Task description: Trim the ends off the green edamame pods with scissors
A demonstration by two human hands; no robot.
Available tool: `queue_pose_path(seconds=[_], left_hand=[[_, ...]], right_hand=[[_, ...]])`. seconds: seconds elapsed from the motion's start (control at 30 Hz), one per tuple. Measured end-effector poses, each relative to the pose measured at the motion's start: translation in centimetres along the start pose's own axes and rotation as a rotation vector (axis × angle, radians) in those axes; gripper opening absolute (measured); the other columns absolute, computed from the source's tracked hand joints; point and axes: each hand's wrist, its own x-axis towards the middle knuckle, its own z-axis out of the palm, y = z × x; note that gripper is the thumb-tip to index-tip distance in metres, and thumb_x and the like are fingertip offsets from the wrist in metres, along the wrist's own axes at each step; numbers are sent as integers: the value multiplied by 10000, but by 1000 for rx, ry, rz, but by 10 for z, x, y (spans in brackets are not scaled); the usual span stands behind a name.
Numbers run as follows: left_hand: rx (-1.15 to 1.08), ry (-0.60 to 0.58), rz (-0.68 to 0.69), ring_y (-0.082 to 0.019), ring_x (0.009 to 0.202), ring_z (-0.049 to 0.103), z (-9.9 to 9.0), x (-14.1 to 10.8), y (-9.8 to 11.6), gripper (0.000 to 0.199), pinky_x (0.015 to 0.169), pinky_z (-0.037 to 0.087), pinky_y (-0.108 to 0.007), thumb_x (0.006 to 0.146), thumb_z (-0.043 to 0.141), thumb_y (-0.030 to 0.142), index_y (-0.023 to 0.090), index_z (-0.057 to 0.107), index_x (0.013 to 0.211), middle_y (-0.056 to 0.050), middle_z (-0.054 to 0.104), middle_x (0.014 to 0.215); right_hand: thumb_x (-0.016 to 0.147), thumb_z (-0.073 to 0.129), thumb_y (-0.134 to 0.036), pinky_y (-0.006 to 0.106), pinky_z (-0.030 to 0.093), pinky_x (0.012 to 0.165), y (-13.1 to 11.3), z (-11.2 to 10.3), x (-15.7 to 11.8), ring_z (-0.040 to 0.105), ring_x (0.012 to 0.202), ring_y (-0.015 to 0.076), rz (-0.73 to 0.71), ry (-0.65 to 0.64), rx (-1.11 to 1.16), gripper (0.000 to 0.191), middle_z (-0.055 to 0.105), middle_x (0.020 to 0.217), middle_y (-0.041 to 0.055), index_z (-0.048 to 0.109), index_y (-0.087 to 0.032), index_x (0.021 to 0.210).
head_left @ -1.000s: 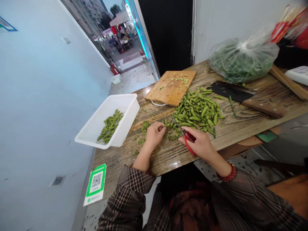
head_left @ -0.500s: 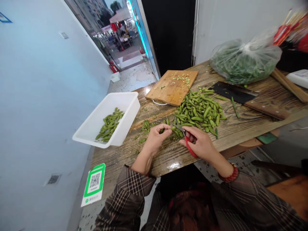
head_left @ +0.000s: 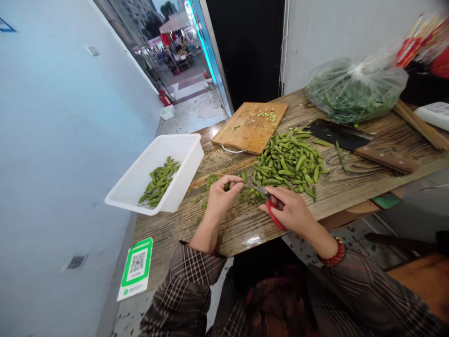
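Observation:
My left hand [head_left: 220,196] is closed in a pinch beside the scissors. It holds a green edamame pod [head_left: 227,186], mostly covered by the fingers and thumb. My right hand [head_left: 289,208] grips red-handled scissors [head_left: 274,216], whose blades point left and up and stand slightly apart. A gap shows between the blade tips and my left fingertips. Just beyond the scissors lies a large heap of edamame pods [head_left: 293,161]. Small green trimmings lie on the wooden table around my left hand. A white plastic tub [head_left: 185,182] at the left has more pods [head_left: 159,182] in it.
Behind the heap lies a cutting board [head_left: 242,128] scattered with chopped bits. A cleaver [head_left: 382,159] rests on the right, near a tied plastic bag of greens [head_left: 354,91]. A QR-code card [head_left: 136,267] is at the table's left front corner.
My left hand has drawn a little to the left, away from the scissor blades, with the pod in its fingers. My right hand and the scissors have stayed nearly in place.

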Motion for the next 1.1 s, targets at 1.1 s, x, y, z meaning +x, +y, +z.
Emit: queue_pose_path(seconds=[1.1], left_hand=[[-533,-327,-284,-27,432,419,20,-11,0,307,435,253,-173,695,769,307,126,574,849,-36,684,696]], right_hand=[[821,653,-378,295,496,618,-6,-2,4,552,654,160,-9,-35,44,407,591,809,43,576,-177,1167]])
